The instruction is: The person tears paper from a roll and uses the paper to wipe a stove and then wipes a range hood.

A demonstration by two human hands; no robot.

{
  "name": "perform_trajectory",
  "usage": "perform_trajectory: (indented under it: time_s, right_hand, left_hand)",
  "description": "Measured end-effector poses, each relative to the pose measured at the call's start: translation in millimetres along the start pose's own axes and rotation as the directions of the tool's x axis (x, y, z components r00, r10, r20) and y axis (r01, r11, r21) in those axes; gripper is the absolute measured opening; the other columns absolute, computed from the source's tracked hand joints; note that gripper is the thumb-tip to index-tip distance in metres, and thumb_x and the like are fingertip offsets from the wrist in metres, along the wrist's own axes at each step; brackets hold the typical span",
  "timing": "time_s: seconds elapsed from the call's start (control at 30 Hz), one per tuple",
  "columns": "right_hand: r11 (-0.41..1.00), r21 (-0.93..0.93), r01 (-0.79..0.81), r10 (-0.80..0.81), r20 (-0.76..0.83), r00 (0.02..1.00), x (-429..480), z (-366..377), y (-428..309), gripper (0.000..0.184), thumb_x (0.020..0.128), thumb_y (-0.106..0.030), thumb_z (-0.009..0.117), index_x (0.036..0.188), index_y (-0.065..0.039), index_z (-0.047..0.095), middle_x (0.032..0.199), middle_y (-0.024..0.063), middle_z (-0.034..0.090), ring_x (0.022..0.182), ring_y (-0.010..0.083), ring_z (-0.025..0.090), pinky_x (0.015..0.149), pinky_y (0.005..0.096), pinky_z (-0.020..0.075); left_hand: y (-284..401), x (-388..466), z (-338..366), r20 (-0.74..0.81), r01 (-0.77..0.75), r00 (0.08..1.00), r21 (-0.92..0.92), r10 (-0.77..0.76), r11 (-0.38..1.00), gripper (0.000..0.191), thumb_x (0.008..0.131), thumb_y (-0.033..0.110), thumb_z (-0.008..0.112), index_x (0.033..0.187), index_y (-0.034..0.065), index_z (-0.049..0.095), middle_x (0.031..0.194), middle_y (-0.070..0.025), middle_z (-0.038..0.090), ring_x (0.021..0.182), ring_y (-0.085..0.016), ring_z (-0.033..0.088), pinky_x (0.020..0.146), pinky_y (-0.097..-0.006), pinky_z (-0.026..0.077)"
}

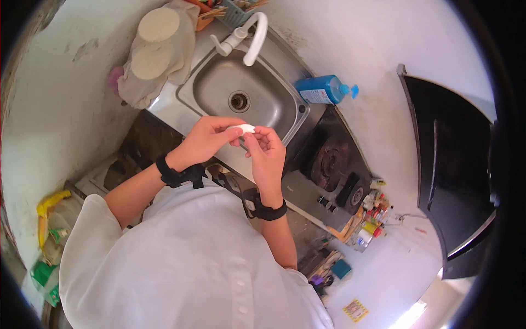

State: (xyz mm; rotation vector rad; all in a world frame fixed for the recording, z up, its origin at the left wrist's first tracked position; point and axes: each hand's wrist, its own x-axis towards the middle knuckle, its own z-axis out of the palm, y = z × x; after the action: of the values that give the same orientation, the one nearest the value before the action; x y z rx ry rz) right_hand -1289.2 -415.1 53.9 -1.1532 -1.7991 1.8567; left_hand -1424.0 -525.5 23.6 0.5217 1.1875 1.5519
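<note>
Over the front edge of the steel sink (271,98), a small white oblong piece (246,129) is held in the fingers. What it is made of cannot be told. My left hand (201,140) pinches its left end between thumb and fingers. At the right end, the fingertips of my right hand (267,154) grip it, and the fingers cover part of it. Beyond the hands stands a white faucet (255,39), its spout over the basin. No water is seen running from it.
A blue pump bottle (322,89) stands right of the sink. A gas stove (328,168) adjoins it, with bottles (372,230) past it. Cloth-covered items (160,53) sit on the left. A black range hood (452,164) juts out at right.
</note>
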Motion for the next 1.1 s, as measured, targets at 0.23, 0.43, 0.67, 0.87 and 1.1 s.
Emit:
perform_trajectory:
  time_s: [0.23, 0.43, 0.67, 0.87, 1.1]
  right_hand:
    - [0.996, 0.083, -0.029, 0.030, -0.010, 1.000, 8.0, -7.3, 15.4, 0.019, 0.095, -0.010, 0.070, 0.108, 0.001, 0.063, 0.097, 0.0062, 0.070, 0.084, 0.0088, 0.064, 0.064, 0.0228, 0.0516]
    - [0.967, 0.199, -0.159, 0.108, 0.242, 0.964, 39.7, -10.5, 29.6, 0.018, 0.101, -0.015, 0.063, 0.110, 0.001, 0.063, 0.096, 0.0075, 0.071, 0.086, 0.0121, 0.066, 0.070, 0.0271, 0.0522]
    - [0.991, -0.135, -0.021, 0.047, 0.191, 0.981, 172.1, 2.3, 74.9, 0.026, 0.101, -0.017, 0.060, 0.120, -0.001, 0.063, 0.107, 0.0088, 0.069, 0.088, 0.0136, 0.065, 0.072, 0.0276, 0.0527]
    - [0.812, -0.204, 0.547, -0.372, 0.540, 0.755, 293.6, 53.0, 98.7, 0.063, 0.095, -0.008, 0.058, 0.154, -0.001, 0.036, 0.146, 0.0205, 0.051, 0.098, 0.0205, 0.068, 0.089, 0.0333, 0.0537]
    - [0.760, -0.433, 0.485, 0.000, 0.746, 0.666, 344.3, 90.1, 58.1, 0.074, 0.088, 0.000, 0.050, 0.159, -0.013, 0.033, 0.126, 0.0216, 0.065, 0.086, 0.0217, 0.070, 0.081, 0.0341, 0.0553]
  left_hand:
    - [2.6, 12.4, 8.2, 0.048, -0.017, 0.999, 0.125, 0.011, 0.992, 0.028, 0.103, 0.011, 0.057, 0.125, -0.0040, 0.067, 0.098, -0.0037, 0.070, 0.085, -0.009, 0.060, 0.080, -0.0252, 0.051]
    - [-26.4, 23.1, -7.3, -0.072, 0.034, 0.997, 0.187, -0.021, 0.982, 0.026, 0.103, 0.020, 0.059, 0.117, -0.0011, 0.068, 0.085, 0.0000, 0.064, 0.077, -0.007, 0.054, 0.071, -0.0241, 0.046]
    - [-59.5, 36.4, -34.2, -0.310, 0.076, 0.950, 0.091, -0.045, 0.993, 0.026, 0.102, 0.026, 0.062, 0.106, 0.0011, 0.069, 0.077, 0.0052, 0.056, 0.070, -0.005, 0.045, 0.064, -0.0234, 0.039]
    - [-50.3, 47.5, -43.6, -0.428, 0.092, 0.903, 0.145, -0.022, 0.985, 0.024, 0.102, 0.026, 0.063, 0.101, 0.0030, 0.070, 0.075, 0.0067, 0.052, 0.067, -0.004, 0.042, 0.060, -0.0217, 0.034]
    - [-54.3, 24.0, -55.2, -0.474, 0.124, 0.881, 0.200, -0.014, 0.972, 0.023, 0.101, 0.023, 0.064, 0.098, 0.0014, 0.070, 0.073, 0.0070, 0.052, 0.067, -0.004, 0.042, 0.060, -0.0226, 0.035]
